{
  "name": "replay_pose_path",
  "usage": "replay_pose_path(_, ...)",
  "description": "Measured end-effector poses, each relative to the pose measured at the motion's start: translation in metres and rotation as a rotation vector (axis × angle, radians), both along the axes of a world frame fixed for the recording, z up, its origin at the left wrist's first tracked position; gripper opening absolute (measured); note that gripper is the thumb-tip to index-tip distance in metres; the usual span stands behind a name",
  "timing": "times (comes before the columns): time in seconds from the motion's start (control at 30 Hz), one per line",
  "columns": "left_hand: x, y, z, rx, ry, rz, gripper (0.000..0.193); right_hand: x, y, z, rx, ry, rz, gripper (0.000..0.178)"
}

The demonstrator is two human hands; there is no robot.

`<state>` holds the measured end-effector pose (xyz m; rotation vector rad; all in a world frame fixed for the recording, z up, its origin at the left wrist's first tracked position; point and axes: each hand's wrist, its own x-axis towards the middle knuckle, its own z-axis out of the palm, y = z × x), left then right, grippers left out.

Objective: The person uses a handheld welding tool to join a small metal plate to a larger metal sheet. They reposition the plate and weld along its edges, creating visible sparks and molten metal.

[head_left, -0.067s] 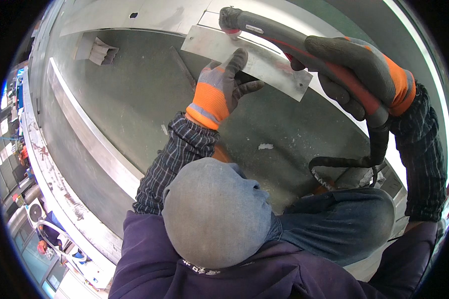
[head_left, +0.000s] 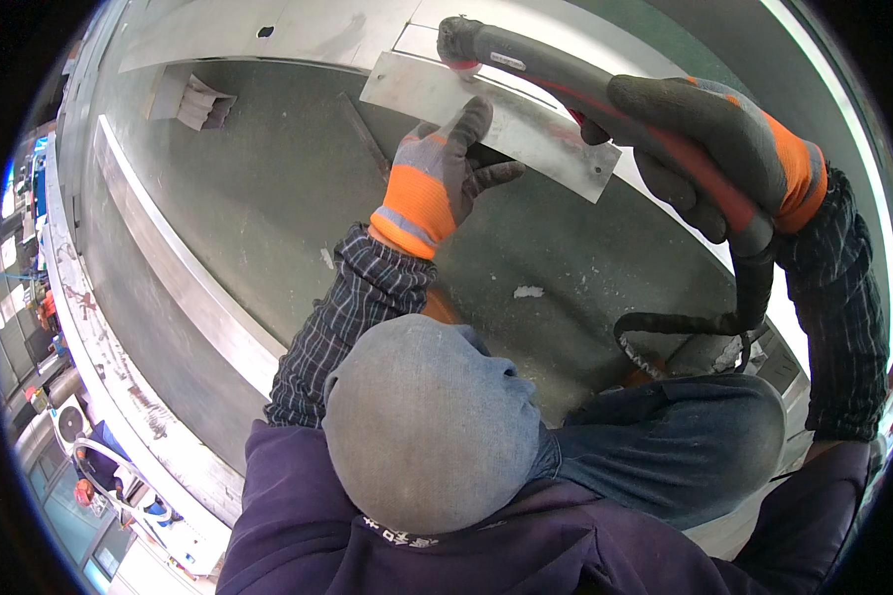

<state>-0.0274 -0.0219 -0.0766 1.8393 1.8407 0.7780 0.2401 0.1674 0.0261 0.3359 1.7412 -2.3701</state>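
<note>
Gloved in grey and orange, my left hand [head_left: 437,178] is at the near edge of a flat rectangular metal plate [head_left: 536,129]. Its thumb presses on the plate's face, and one finger reaches out below the edge; the other fingertips are partly hidden. My right hand [head_left: 714,149], in a matching glove, is wrapped round the handle of a black and red welding torch [head_left: 556,74]. The torch's head [head_left: 457,42] hangs over the plate's far edge, its pale nozzle pointing down. A black cable [head_left: 754,288] runs from the handle's end.
A long pale metal frame edge [head_left: 357,30] curves along the far side. Another metal bar [head_left: 179,248] crosses at left. A corrugated white piece [head_left: 203,102] lies at far left. My denim-covered knees [head_left: 427,426] fill the near middle. Beyond the left edge is a person [head_left: 99,466].
</note>
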Motion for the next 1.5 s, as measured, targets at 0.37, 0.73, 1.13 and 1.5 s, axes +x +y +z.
replay_pose_path(0.37,0.008,0.007,0.011,-0.403,-1.589,0.52,0.06,0.014,-0.002,-0.009,0.456,0.369,0.064,0.061)
replay_pose_path(0.73,0.018,0.015,0.02,-0.354,-1.518,0.625,0.045,0.031,-0.011,0.017,0.039,-0.096,-0.053,0.062)
replay_pose_path(1.13,0.016,0.011,0.028,-0.384,-1.52,0.563,0.033,0.043,-0.014,0.025,0.166,-0.043,0.031,0.073)
replay_pose_path(1.5,0.015,0.012,0.027,-0.35,-1.509,0.572,0.037,0.066,-0.013,0.016,0.074,0.026,0.023,0.078)
